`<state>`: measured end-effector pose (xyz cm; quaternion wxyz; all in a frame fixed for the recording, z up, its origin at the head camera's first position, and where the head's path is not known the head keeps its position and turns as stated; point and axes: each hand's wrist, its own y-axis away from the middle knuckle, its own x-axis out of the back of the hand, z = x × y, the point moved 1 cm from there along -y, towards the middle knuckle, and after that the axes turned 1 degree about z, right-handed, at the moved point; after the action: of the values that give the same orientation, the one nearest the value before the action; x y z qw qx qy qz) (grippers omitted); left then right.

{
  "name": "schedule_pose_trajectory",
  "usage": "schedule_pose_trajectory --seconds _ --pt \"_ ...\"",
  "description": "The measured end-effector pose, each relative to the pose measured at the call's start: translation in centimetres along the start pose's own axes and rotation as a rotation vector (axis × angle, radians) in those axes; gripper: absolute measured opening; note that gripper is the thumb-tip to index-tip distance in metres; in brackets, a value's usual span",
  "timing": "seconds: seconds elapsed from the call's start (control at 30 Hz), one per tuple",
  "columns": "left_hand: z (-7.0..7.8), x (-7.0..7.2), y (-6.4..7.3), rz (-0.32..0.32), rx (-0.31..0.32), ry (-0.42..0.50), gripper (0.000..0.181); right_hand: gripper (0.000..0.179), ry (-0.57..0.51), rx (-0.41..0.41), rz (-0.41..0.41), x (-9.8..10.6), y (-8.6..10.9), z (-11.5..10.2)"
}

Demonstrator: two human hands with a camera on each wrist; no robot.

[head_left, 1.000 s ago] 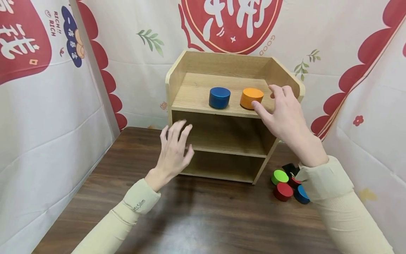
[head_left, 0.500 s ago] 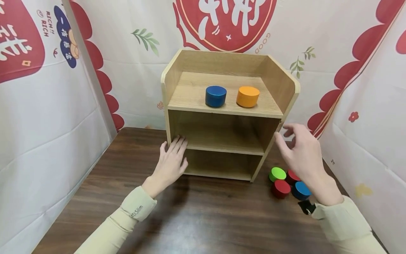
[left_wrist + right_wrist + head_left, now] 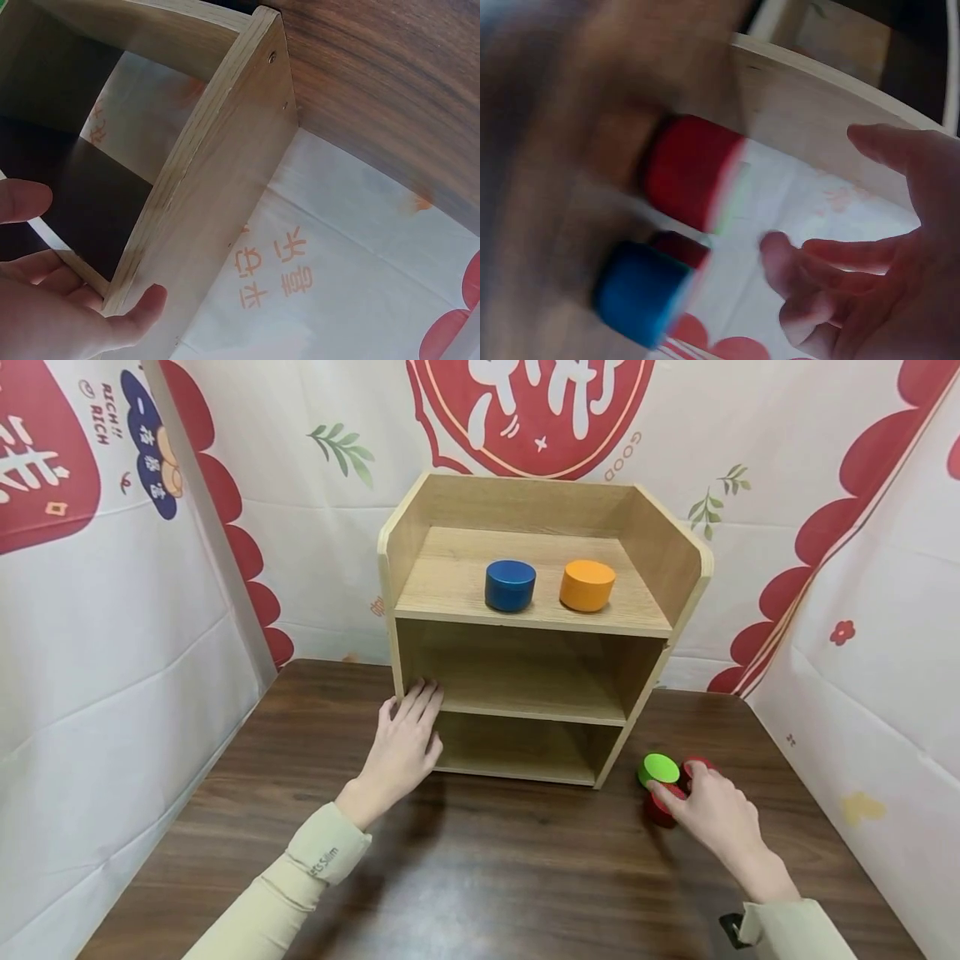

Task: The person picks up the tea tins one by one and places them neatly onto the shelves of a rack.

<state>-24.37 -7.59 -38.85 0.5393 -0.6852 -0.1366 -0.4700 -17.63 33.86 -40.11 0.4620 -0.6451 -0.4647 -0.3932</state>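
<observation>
The right hand (image 3: pixel 718 814), the nearer one, is hovering with thumb and fingers apart. The front red tin (image 3: pixel 660 813) is standing upright at its thumb side, contact unclear; the green tin (image 3: pixel 662 767) is standing just beyond the thumb. The left hand (image 3: pixel 400 747) is resting straight fingers on the shelf (image 3: pixel 532 681).

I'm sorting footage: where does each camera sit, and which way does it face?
Head: head-worn, facing forward and down at the shelf; left fingers, right fingers and sleeves show.
Left wrist: on that wrist, facing the shelf's side; left fingers show.
Right wrist: on that wrist, facing blurred tins on the table; right fingers show.
Head and left wrist share the shelf.
</observation>
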Motion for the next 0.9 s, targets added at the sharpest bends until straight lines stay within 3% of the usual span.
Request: schedule_pose_trajectory --seconds 0.13,0.27,0.9 --pt "0.1 0.0 0.1 0.007 0.007 0.002 0.057 0.072 0.028 -0.057 -0.121 -1.3 0.3 0.8" --pt "0.1 0.0 0.1 0.015 0.01 0.001 0.057 0.071 0.071 -0.065 -0.184 -2.2 0.2 1.0" --pt "0.2 -0.3 0.0 0.043 0.021 0.023 0.059 0.061 0.031 -0.064 -0.213 -3.9 0.1 2.5"
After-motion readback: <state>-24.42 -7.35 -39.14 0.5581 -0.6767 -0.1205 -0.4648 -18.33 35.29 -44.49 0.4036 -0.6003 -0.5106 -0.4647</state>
